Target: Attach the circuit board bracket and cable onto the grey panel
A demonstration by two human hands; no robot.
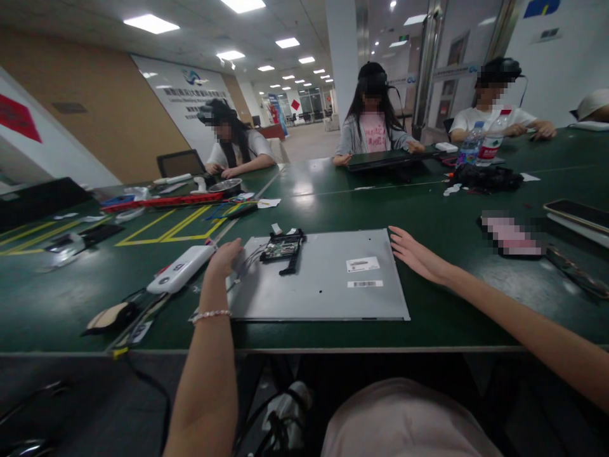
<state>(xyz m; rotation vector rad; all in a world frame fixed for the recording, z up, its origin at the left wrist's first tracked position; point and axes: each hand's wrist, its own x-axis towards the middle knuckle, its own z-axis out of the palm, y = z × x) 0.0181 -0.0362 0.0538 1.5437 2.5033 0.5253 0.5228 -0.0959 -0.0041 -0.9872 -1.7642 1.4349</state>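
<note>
A flat silver-grey display panel (309,295) lies back side up on the green table in front of me. Two white labels are on its right part. Near its far left edge sits a small circuit board with a black bracket (284,247), and thin wires run leftward from it. My left hand (225,257) is at the panel's left edge beside these wires, fingers extended and partly hidden. At the far right corner, my right hand (416,254) rests open along the edge, fingers stretched out. Neither hand is visibly wrapped around the panel.
Left of the panel are a white power strip (182,269), a computer mouse (111,317) and cables. A phone (511,235) and glasses (575,270) lie to the right. Bottles (492,139) stand farther back. Several people sit across the table (323,206), one holding a dark panel (394,160).
</note>
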